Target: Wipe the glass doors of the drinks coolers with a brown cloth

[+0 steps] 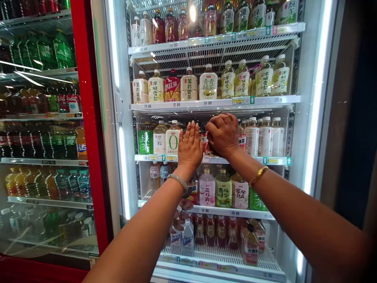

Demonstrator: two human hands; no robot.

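Observation:
Both arms reach forward to the front of a lit drinks cooler, where faint reflections suggest a glass pane. My left hand (191,146) is raised with its fingers stretched out and lying flat, holding nothing, in front of the third shelf. A white-labelled bottle with a green 0 (173,138) is just left of it. Close by on the right, my right hand (224,133) is bent at the wrist with curled fingers. Something dark shows under its palm, but I cannot make out what it is. Bottles behind the hands are partly hidden.
Rows of bottled tea fill the cooler's shelves, including a pink-labelled bottle (207,188) below the hands. Bright light strips (316,98) line both sides. A red-framed cooler (88,118) with more drinks stands at the left.

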